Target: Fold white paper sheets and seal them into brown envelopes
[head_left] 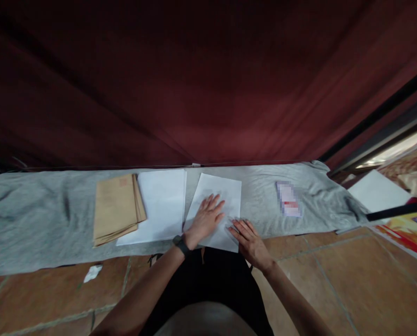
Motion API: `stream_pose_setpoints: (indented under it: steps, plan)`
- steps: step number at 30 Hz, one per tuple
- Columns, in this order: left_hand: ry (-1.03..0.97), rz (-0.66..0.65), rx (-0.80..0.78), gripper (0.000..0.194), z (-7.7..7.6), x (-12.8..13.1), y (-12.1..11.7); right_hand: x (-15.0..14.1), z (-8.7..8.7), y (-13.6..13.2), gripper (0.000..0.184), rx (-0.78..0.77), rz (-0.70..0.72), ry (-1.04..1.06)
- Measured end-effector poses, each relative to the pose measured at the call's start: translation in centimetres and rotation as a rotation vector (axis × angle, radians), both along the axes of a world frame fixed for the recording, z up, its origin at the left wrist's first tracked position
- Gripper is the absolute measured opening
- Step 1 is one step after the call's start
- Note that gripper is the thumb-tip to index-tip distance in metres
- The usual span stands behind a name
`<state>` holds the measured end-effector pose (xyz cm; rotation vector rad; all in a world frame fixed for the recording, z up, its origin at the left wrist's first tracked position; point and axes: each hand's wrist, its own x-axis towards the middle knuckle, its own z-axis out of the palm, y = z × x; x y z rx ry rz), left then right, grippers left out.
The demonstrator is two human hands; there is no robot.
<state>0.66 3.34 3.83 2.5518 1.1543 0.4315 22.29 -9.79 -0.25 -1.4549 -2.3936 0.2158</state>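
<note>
A white sheet of paper (225, 189) lies slightly turned on the grey cloth in front of me. My left hand (205, 218), with a dark watch (182, 245) at its wrist, rests flat on the middle of that sheet, fingers spread. Near the sheet's lower right edge lies my right hand (248, 239), its fingers stretched out over the paper. Just left of the sheet is a stack of white paper (164, 200). Several brown envelopes (115, 205) overlap the stack's left side.
The grey cloth (257, 196) covers a long narrow surface below a dark red curtain (208, 93). To the right lies a blurred-out slip (288, 198). A white sheet (379, 191) and a colourful package (407, 228) are at far right. A crumpled white scrap (93, 273) lies on the tiled floor.
</note>
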Motion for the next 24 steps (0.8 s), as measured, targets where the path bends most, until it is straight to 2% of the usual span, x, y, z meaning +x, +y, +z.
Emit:
stream_pose_setpoints:
  steps: [1, 3, 5, 8, 11, 14, 16, 18, 20, 24]
  plan:
    - [0.011, -0.062, -0.022, 0.046, -0.4, 0.7, -0.2, -0.1, -0.1, 0.1, 0.078, -0.002, 0.007, 0.000]
    - [0.037, -0.101, -0.043, 0.047, -1.2, 1.6, -0.4, -0.2, -0.2, 0.2, 0.080, -0.016, 0.011, 0.004]
    - [0.052, -0.057, -0.035, 0.048, -2.0, 1.5, -0.3, 0.1, -0.2, 0.3, 0.080, -0.037, 0.011, 0.015]
    - [0.047, 0.060, -0.014, 0.051, -2.8, -0.5, -0.1, 0.9, 0.2, 0.2, 0.074, -0.066, 0.014, 0.045]
    - [0.038, 0.076, -0.052, 0.051, -2.4, -4.1, -0.6, 1.8, 0.6, -0.1, 0.066, -0.088, 0.034, 0.072]
    - [0.010, -0.056, -0.166, 0.052, -0.9, -7.7, -2.1, 2.4, 0.9, -0.3, 0.059, -0.108, 0.042, 0.115]
    - [0.000, -0.185, -0.229, 0.063, 0.1, -9.4, -3.4, 2.6, 0.9, -0.3, 0.053, -0.115, 0.037, 0.158]
    - [0.005, -0.227, -0.249, 0.072, 0.6, -10.6, -4.3, 2.8, 0.8, -0.3, 0.047, -0.111, 0.030, 0.206]
    - [-0.009, -0.184, -0.234, 0.067, 0.5, -11.2, -4.5, 2.8, 0.7, -0.3, 0.042, -0.094, 0.008, 0.257]
    - [-0.133, -0.053, -0.204, 0.038, -0.8, -11.2, -3.4, 2.8, 0.6, -0.2, 0.033, -0.049, -0.066, 0.349]
